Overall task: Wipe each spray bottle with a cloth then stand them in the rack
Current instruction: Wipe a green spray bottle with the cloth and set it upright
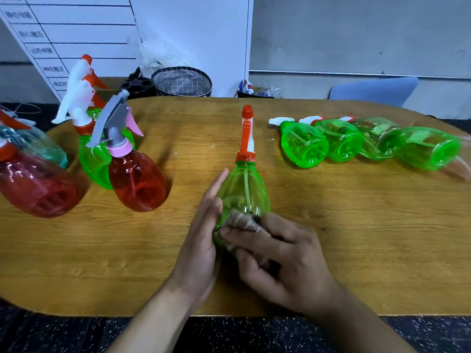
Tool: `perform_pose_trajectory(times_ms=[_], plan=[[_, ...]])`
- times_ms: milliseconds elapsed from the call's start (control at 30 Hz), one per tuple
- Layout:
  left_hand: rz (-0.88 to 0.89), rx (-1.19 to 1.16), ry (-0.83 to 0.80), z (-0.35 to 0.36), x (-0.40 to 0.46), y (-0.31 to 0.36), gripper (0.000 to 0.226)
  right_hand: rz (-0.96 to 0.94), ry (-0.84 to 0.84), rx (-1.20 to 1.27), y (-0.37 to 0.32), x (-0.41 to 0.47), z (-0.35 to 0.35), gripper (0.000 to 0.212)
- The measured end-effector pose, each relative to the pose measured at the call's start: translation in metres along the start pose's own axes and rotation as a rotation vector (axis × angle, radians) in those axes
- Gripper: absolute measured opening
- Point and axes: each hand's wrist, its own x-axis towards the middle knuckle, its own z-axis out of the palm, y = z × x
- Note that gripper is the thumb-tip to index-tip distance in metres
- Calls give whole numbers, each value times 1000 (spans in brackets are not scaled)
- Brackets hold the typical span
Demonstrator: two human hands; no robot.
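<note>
A green spray bottle (244, 189) with an orange and white trigger head stands tilted at the table's middle. My left hand (204, 230) holds its left side with fingers flat along the body. My right hand (283, 258) presses a small grey-brown cloth (244, 222) against the bottle's lower part. Several green bottles (344, 143) lie on their sides in a row at the right. At the left stand a red bottle (137, 182) with a grey and pink head, a green one (94, 161) behind it, and another red one (38, 187).
The wooden table (356, 238) has a rounded near edge. Behind it sit a wire-mesh basket (181, 81), a dark round object (136, 86), a white board with printed lines (76, 34) and a blue chair back (374, 90). Dark speckled floor lies below.
</note>
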Motion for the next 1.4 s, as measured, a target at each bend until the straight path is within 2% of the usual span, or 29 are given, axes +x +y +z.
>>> perform_pose_trajectory(times_ms=[167,267,400,500,667,800,867,967,1033,1133,1267,1333,1400], plan=[[-28,-48,13,4,-1,3,48,332,298,179,7,11,-5,30],[-57,-67,35,5,-1,6,44,538,444,396,13,16,3,29],[-52,-41,28,1,-1,0,44,649,503,514,17,16,8,29],[-46,-2,-5,1,-2,-3,46,645,512,534,17,16,9,29],[-17,100,-47,2,-3,-1,84,642,481,537,17,14,14,31],[8,150,-6,0,-2,-5,51,606,460,504,13,15,15,29],[47,244,-1,2,-2,-6,46,537,446,411,12,16,10,29],[69,335,-30,3,-3,-7,46,448,333,179,14,18,-1,32],[51,232,-75,1,-2,-11,49,388,234,32,14,16,-4,32],[6,33,-35,0,-1,-11,59,234,125,-80,6,8,0,33],[-12,-37,-8,6,-1,-1,60,-34,-15,-139,-5,-6,9,26],[-18,-38,13,5,-1,-1,59,-43,6,-63,-6,-7,8,26],[-8,12,9,4,-2,-3,58,75,110,1,-2,-2,0,28]])
